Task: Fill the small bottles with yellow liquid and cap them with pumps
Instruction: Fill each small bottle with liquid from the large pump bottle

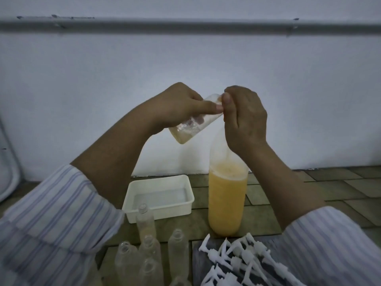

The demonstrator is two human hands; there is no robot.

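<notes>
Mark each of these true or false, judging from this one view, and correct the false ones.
1. The left hand holds a small bottle tilted in the air. True.
2. The big bottle of yellow liquid lies on its side. False: it stands upright.
3. The white tray sits left of the big bottle. True.
4. The pumps are piled inside the tray. False: they lie at the lower right, outside it.
5. The empty bottles near the left sleeve wear pumps. False: their necks are open.
</notes>
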